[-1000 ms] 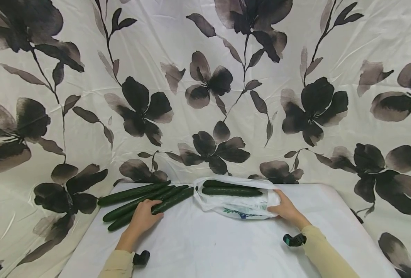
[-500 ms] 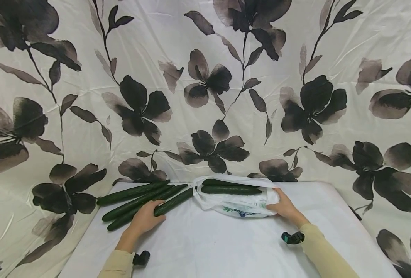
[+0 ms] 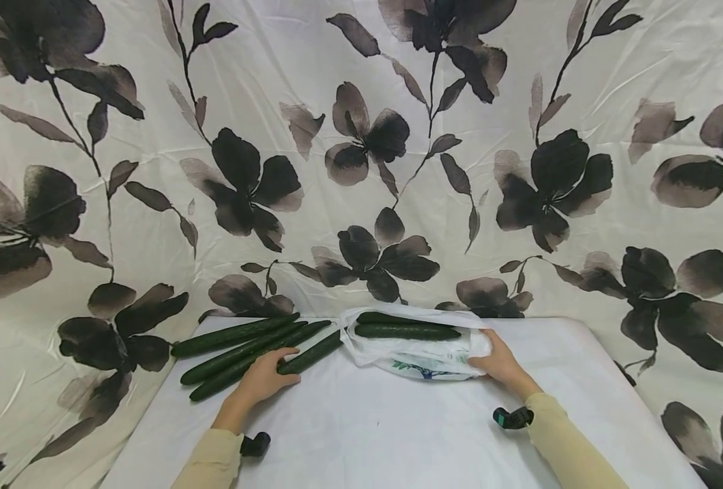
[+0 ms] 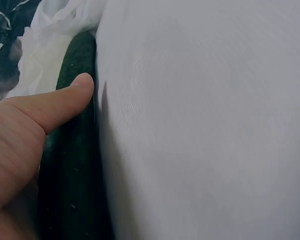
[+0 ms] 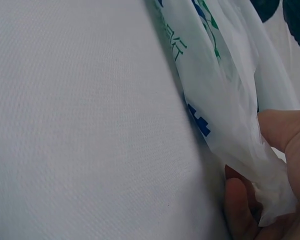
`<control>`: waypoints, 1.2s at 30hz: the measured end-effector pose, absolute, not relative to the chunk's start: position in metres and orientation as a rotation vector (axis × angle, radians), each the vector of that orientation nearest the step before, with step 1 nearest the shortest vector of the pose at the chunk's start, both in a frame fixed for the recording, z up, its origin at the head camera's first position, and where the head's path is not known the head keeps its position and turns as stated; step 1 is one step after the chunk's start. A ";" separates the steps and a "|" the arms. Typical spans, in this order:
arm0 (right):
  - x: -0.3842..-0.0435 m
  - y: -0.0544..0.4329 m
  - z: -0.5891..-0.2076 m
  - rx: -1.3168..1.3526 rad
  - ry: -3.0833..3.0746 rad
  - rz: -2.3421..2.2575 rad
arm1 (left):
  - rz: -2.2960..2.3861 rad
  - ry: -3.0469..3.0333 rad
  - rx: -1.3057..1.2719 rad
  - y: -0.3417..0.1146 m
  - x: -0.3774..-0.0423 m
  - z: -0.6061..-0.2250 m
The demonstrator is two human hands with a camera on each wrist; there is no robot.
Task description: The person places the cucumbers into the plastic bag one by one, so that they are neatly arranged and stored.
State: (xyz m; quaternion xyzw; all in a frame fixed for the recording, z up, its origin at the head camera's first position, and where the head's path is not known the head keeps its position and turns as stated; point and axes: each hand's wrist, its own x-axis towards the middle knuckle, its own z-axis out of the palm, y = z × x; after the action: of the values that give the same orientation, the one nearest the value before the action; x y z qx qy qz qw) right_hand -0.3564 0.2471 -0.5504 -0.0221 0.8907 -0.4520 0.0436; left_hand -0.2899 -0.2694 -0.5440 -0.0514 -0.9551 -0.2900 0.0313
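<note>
While right hand [image 3: 500,361] pinches bag [image 3: 425,369] holding 2 cucumbers [image 3: 407,331], left hand [image 3: 263,380] grips 3rd cucumber [image 3: 316,351] at opening; 3 loose cucumbers [image 3: 243,353] lie left.

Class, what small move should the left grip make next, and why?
Probably slide its cucumber into the plastic bag: the tip is at the bag's mouth, the left grip holds it from behind, and the right grip holds the bag's other end.

Even, bright light fills the head view, with faint sheen on the floral cloth [image 3: 361,204]. Both wrist views are dimmer and greyer; soft shadow borders the cucumber [image 4: 72,185].
</note>
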 end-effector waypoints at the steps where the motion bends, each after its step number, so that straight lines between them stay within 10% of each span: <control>1: -0.357 0.247 -0.550 -0.064 2.725 -1.377 | -0.906 -2.946 -0.171 -0.268 -0.291 -0.544; 36: -0.357 0.243 -0.553 0.005 2.715 -1.408 | -1.204 -2.792 -0.331 -0.309 -0.263 -0.525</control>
State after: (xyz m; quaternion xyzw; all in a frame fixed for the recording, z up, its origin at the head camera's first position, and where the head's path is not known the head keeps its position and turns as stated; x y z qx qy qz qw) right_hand -0.3566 0.2431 -0.5529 0.0015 0.8869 -0.4600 0.0417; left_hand -0.2626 -0.3090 -0.5252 -0.1081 -0.9121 -0.3934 0.0414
